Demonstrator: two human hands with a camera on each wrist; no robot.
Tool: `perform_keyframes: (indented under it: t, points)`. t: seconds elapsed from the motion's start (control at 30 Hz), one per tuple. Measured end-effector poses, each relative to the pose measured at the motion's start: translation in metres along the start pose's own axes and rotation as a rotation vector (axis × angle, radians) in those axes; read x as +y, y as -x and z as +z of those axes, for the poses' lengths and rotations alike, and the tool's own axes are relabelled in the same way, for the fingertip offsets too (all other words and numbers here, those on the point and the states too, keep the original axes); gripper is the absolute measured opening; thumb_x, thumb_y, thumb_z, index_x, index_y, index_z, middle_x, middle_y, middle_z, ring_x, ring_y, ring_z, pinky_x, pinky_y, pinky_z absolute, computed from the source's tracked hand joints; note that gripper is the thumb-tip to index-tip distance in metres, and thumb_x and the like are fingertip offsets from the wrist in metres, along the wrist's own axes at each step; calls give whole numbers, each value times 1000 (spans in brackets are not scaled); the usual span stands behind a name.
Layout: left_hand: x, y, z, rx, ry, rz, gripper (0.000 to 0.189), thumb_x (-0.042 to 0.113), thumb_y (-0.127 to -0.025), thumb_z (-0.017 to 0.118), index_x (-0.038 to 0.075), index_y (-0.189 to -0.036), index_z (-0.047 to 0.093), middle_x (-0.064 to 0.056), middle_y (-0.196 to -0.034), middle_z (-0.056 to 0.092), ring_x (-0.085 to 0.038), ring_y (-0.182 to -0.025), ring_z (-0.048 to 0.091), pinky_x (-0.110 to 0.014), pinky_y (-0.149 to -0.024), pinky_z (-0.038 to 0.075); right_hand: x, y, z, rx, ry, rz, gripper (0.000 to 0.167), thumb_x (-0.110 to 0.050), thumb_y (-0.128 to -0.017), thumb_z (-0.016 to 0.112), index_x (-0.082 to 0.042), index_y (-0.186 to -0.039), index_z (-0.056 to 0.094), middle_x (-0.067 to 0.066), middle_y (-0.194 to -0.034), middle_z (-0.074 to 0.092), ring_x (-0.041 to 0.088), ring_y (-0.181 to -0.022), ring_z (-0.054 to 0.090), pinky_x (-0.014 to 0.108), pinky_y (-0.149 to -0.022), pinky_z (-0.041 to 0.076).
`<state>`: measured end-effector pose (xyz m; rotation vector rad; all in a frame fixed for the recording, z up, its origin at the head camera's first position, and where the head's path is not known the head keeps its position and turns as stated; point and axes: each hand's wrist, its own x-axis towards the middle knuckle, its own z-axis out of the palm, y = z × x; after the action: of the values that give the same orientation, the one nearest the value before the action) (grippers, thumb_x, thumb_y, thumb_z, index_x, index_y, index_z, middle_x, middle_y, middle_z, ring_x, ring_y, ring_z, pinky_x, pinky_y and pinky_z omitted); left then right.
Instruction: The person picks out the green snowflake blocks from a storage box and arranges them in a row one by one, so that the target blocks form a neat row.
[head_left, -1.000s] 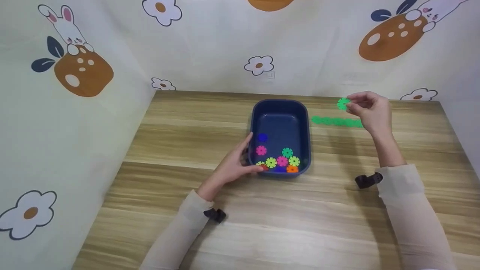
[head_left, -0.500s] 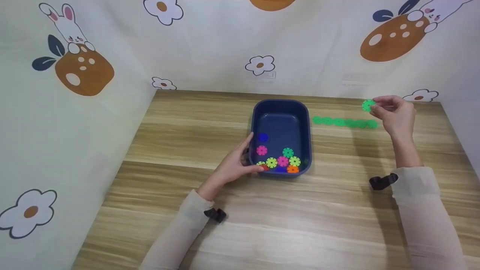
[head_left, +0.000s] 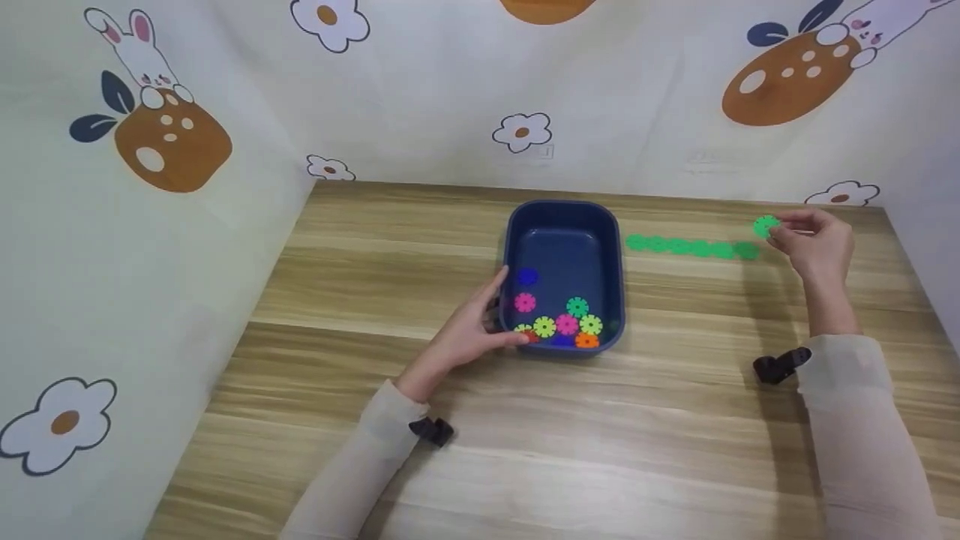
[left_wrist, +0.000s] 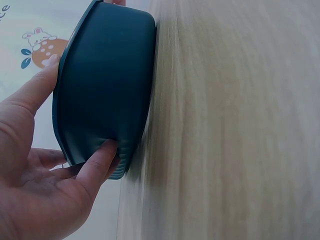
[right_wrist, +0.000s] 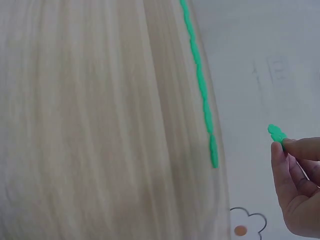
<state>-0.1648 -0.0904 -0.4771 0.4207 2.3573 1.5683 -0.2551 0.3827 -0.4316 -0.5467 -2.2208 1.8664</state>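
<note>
Between thumb and fingertips my right hand (head_left: 821, 244) pinches a green snowflake disc (head_left: 765, 226), raised just above the right end of a row of green discs (head_left: 690, 246) on the table. That row appears as a thin green strip in the right wrist view, apart from the held disc (right_wrist: 276, 133). My left hand (head_left: 472, 326) holds the near left corner of a dark blue plastic bin (head_left: 566, 217); its thumb lies over the near rim. Against the bin's outer wall (left_wrist: 107, 75), fingers show in the left wrist view. Pink, yellow, blue, orange and teal discs (head_left: 567, 324) lie inside.
The wood-grain table (head_left: 525, 450) meets a patterned cloth wall (head_left: 420, 90) at the back. More cloth stands at the left and right sides. Loose discs gather mostly at the bin's near end.
My right hand has carried the green disc rightward along the row, then slightly down and nearer to its right end. The left hand and the bin stay in place.
</note>
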Motion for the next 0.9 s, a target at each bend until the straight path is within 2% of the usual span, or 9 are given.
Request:
perform_keyframes:
  t: [0.13,0.27,0.37,0.43,0.53,0.63,0.7,0.8,0.9]
  points:
    - [0,0,0,-3,18,6,105,22,-81,84,21,-161,15,-18,-166,16,-38,-146,37,-43,-113,45,7,-6,-7,8,75,49,32,6,-86,67,-25,-82,71,-16,-70,62,-6,-64,63,10,-65,57]
    - [0,1,0,-8,17,3,107,22,-81,84,20,-162,14,-17,-167,15,-38,-146,36,-43,-113,44,16,-11,-12,10,257,71,21,-2,-90,68,-21,-99,71,-24,-70,58,-10,-67,59,7,-65,54]
    - [0,0,0,-6,13,-2,106,22,-81,84,20,-162,14,-17,-167,15,-37,-146,36,-43,-113,45,22,-15,-14,13,372,77,18,-8,-91,69,-19,-106,69,-29,-67,55,-12,-68,55,4,-64,50]
    - [0,0,0,-4,2,-4,106,23,-82,83,20,-162,14,-17,-167,15,-38,-146,36,-43,-112,46,26,-18,-17,6,357,102,18,-7,-90,69,-20,-102,70,-28,-66,55,-11,-67,55,6,-64,52]
    - [0,0,1,-5,-12,-6,105,23,-82,83,20,-162,14,-17,-167,15,-38,-146,36,-43,-112,46,32,-21,-20,-13,239,168,24,0,-88,69,-23,-88,72,-21,-66,60,-9,-66,60,11,-67,57]
    - [0,0,1,-7,-21,-5,106,24,-82,83,20,-162,14,-17,-167,14,-38,-146,36,-43,-113,45,36,-23,-22,-27,188,230,30,3,-88,69,-26,-80,71,-17,-67,63,-6,-65,64,14,-70,59]
    - [0,1,1,-8,-19,-5,106,26,-82,83,21,-162,14,-17,-167,15,-38,-146,35,-44,-113,45,37,-24,-22,-32,229,236,24,1,-89,69,-23,-84,71,-19,-67,63,-8,-65,63,13,-70,59]
    - [-1,0,1,-9,-4,-2,105,27,-82,83,21,-161,15,-18,-167,15,-39,-146,36,-44,-113,45,37,-24,-21,-43,346,219,14,-6,-91,70,-17,-99,69,-24,-67,60,-10,-67,59,11,-69,57]
    - [-1,0,0,-8,3,0,105,25,-82,83,20,-161,15,-18,-166,15,-40,-146,35,-45,-113,44,36,-24,-18,-49,436,195,21,-10,-92,69,-10,-112,66,-27,-64,55,-9,-70,56,10,-66,55]
